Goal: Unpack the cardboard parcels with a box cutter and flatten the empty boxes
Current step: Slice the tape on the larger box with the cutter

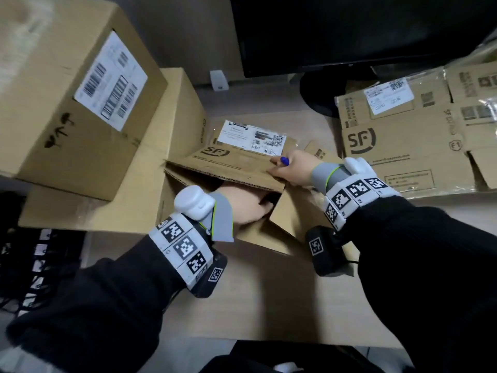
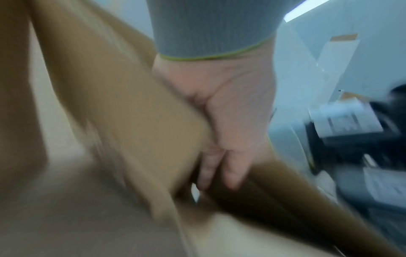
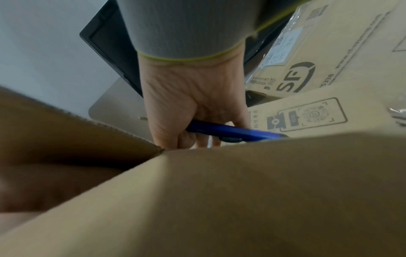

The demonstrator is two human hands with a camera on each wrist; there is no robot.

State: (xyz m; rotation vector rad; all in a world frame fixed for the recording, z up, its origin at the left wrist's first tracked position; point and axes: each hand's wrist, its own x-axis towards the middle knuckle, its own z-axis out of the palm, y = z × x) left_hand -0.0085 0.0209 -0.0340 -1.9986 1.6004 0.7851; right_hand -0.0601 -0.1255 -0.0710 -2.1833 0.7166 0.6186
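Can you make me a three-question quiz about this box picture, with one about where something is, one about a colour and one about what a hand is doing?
1. Where is the left hand?
A. inside the open box
B. on the monitor
C. on the keyboard

2. What colour is the box cutter?
A. red
B. blue
C. yellow

3. What is the right hand doing?
A. resting flat and empty
B. pointing upward
C. holding the cutter while on a box flap

Answers: 1 A, its fingers reach into the opening. 2 B, the handle shows blue. 3 C, its fingers curl round the cutter at the flap.

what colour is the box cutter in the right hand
Blue box cutter, clearest in the right wrist view.
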